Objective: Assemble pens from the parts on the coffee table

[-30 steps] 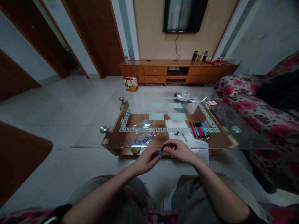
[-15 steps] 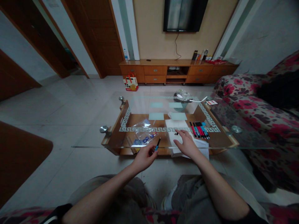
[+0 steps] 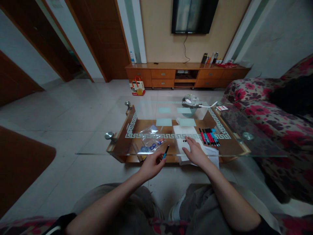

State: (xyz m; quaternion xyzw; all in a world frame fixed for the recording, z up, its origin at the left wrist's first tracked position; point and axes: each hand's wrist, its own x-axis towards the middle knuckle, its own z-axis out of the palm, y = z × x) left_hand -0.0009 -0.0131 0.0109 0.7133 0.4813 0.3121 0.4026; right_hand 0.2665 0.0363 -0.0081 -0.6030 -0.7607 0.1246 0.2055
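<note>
Left hand (image 3: 151,164) pinches a pen (image 3: 165,151) angled up-right; right hand (image 3: 195,151), fingers spread, rests on the paper (image 3: 186,133) beside small black caps (image 3: 185,141).

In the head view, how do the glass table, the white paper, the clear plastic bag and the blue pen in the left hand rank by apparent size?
1. Glass table, by far the largest.
2. White paper and clear plastic bag: they look about alike, and the right hand hides part of the paper, so I leave them unranked.
3. Blue pen, held by the left hand, smallest.
</note>
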